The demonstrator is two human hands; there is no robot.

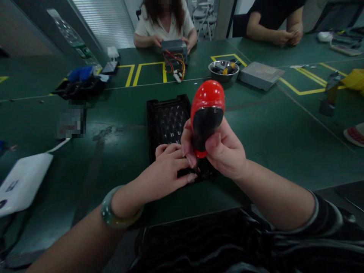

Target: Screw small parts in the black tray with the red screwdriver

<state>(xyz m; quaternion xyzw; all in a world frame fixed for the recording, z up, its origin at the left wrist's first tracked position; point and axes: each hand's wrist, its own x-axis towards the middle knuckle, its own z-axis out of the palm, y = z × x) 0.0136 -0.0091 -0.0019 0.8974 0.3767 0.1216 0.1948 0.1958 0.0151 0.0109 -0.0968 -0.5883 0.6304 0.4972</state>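
Note:
My right hand [224, 149] is shut around a red-and-black screwdriver [207, 113], whose thin shaft points down past the lower end of the handle. The tip is hidden among the fingers of both hands. A black perforated plastic crate [167, 121] lies on the green workbench [298, 129] under my hands. My left hand [167, 167], with a pale jade bangle at its wrist, lies flat on the crate's near part, fingers spread over it and close to the shaft.
Across the bench, a person's hands hold a grey metal box with coloured wires [174, 51]. Nearby stand a steel bowl of small parts [223, 70] and a flat grey metal unit [260, 75]. A black tray [79, 87] sits left, a white pad [22, 184] near the edge.

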